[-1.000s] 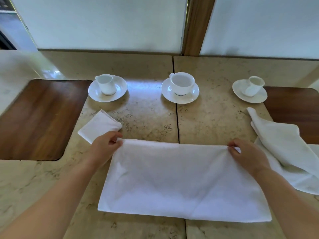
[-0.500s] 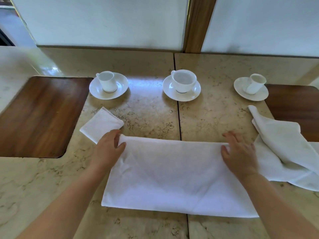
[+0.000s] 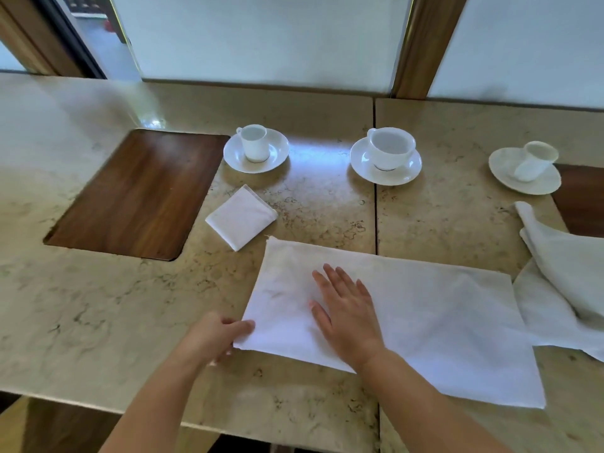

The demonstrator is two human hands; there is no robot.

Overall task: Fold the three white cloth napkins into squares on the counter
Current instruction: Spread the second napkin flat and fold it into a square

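A white napkin folded in half (image 3: 441, 322) lies as a long rectangle on the marble counter (image 3: 98, 305). My right hand (image 3: 346, 315) presses flat on its left half, fingers straight and spread. My left hand (image 3: 215, 335) pinches the napkin's near-left corner, thumb on top. A small napkin folded into a square (image 3: 242, 217) lies just beyond the rectangle's far-left corner. A third napkin (image 3: 562, 282), loose and rumpled, lies at the right edge, touching the rectangle's right end.
Three white cups on saucers stand in a row at the back: left (image 3: 256, 148), middle (image 3: 387, 155), right (image 3: 528, 166). A dark wooden inlay (image 3: 137, 194) sits at the left, another (image 3: 581, 201) at the right. The counter's near edge runs close below my forearms.
My right hand slid from the napkin's far-right corner across to its left half. My left hand dropped from the far-left corner to the near-left corner. The view shifted left.
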